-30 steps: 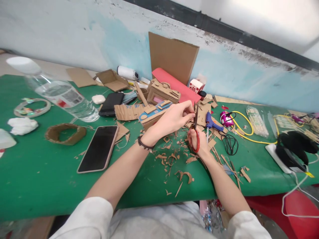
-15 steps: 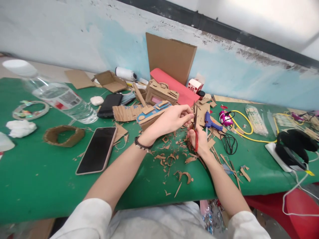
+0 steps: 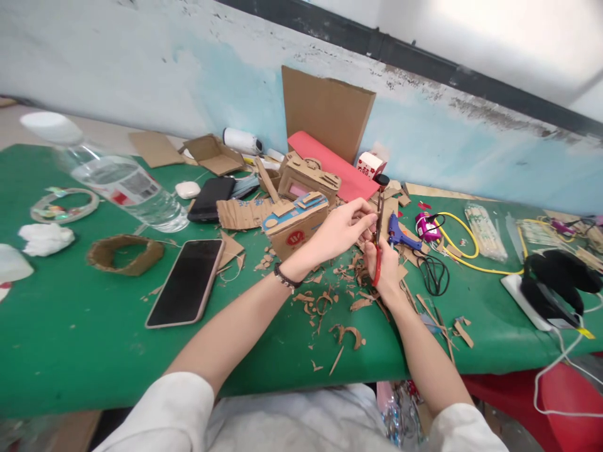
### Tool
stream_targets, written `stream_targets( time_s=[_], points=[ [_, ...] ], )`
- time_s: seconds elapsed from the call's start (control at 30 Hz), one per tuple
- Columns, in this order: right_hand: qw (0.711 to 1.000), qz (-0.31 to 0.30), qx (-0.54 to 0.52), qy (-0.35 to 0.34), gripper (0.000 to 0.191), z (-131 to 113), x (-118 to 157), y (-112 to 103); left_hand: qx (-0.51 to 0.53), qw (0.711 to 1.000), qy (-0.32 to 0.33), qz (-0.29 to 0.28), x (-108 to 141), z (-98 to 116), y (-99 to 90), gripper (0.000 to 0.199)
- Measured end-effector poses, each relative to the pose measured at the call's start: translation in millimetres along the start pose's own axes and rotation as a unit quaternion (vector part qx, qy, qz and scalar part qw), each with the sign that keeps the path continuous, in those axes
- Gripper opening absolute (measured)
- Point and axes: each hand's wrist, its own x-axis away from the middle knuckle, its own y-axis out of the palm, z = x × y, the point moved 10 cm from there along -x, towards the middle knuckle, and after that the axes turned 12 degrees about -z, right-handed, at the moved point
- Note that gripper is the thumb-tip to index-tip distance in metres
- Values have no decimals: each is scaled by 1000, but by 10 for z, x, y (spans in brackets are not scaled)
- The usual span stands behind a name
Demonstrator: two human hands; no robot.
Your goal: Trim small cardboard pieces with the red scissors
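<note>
Red-handled scissors (image 3: 377, 262), slim metal blades pointing to twelve o'clock, sit in the right hand (image 3: 388, 269), its fingers curled snugly round the handles, while the left hand (image 3: 346, 229) bends its fingertips together beside the blades (whether they pinch anything, I cannot tell). From the scissors, a smooth blue glue gun (image 3: 404, 236) lies near at three o'clock, a boxy cardboard camera model (image 3: 308, 179) stands at ten, and a blue-striped cardboard piece (image 3: 296, 227) at nine is partly covered by the left hand; ragged, curling cardboard scraps (image 3: 325, 302) litter the green tabletop (image 3: 282, 358) around seven.
</note>
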Motion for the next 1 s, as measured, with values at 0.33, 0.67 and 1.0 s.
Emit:
stream_targets(
  time_s=[0.33, 0.67, 1.0],
  points=[
    [998, -48, 16, -24, 48, -141, -9, 56, -198, 979, -10, -47, 125, 267, -183, 19],
    [993, -95, -58, -26, 48, -84, -9, 162, -159, 985, -20, -71, 128, 295, -180, 21],
    [991, -120, -45, -26, 44, -107, 6, 222, -195, 979, -21, -63, 137, 280, -244, 20]
  ],
)
